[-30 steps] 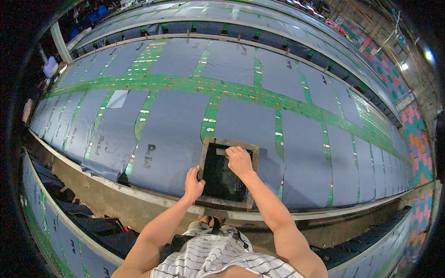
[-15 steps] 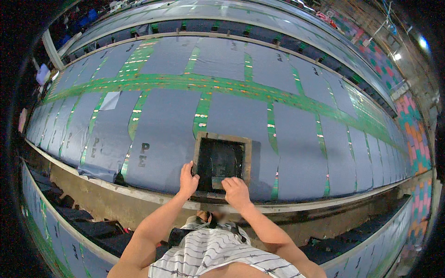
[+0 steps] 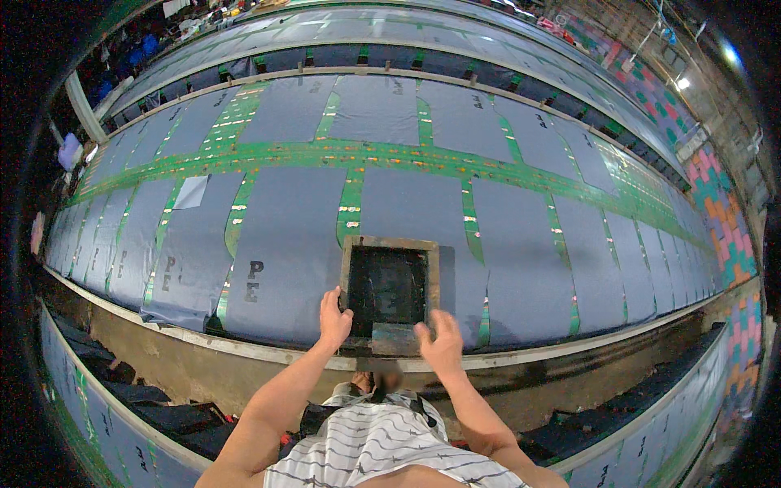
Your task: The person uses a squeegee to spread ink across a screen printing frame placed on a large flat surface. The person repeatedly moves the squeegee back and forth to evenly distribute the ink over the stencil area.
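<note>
A wooden screen-printing frame (image 3: 433, 285) with a dark mesh rests on the grey fabric (image 3: 415, 207) at the table's near edge. My left hand (image 3: 334, 320) is closed on the frame's left side. A flat, greyish squeegee (image 3: 396, 338) lies at the near end of the mesh. Just right of it, my right hand (image 3: 442, 340) is by the frame's near right corner, thumb and fingers apart and nothing held in them. Dark letters show on the fabric panels to the left.
The long table carries grey fabric panels over a green surface (image 3: 325, 154). A small pale square piece (image 3: 191, 192) lies on the left. Behind stands another fabric-covered table (image 3: 325, 28). Dark cloth (image 3: 163, 396) hangs at the lower left, and a raised edge (image 3: 553, 355) borders the table.
My right hand has come off the squeegee and moved right. The squeegee has shifted toward me to the frame's near end. My left hand keeps its hold on the frame.
</note>
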Tool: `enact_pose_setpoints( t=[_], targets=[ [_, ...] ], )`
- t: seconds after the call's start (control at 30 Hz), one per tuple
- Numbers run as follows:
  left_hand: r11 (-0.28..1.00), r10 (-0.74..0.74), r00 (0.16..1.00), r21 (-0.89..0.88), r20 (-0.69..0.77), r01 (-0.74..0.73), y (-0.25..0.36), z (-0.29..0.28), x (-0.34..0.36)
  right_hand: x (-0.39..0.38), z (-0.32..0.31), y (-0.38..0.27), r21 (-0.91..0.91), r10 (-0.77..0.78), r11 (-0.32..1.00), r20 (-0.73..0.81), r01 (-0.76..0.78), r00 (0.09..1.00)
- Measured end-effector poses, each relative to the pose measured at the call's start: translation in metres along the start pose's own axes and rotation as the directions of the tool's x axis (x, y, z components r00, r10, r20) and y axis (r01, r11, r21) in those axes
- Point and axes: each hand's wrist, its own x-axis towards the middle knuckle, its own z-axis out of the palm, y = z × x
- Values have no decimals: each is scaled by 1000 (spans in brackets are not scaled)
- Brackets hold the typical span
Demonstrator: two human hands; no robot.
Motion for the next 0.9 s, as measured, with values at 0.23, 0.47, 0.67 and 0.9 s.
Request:
enact_pose_setpoints(
  t=[0.23, 0.47, 0.67, 0.9],
  targets=[
    [1000, 20, 1000, -10, 1, -20, -11, 7, 0, 3, 33, 55, 14, 469, 882, 90, -472, 879],
    [985, 77, 994, -146, -77, -88, -14, 4, -7, -2, 23, 48, 13, 391, 920, 39, -392, 919],
    [976, 42, 997, -213, -64, -55, 29, 9, -3, 12, -8, 62, 87, 328, 940, 37, -330, 944],
    [960, 122, 981, -234, -149, -154, 102, 98, 0, 40, -89, 142, 39, 293, 955, -9, -293, 956]
  ],
)
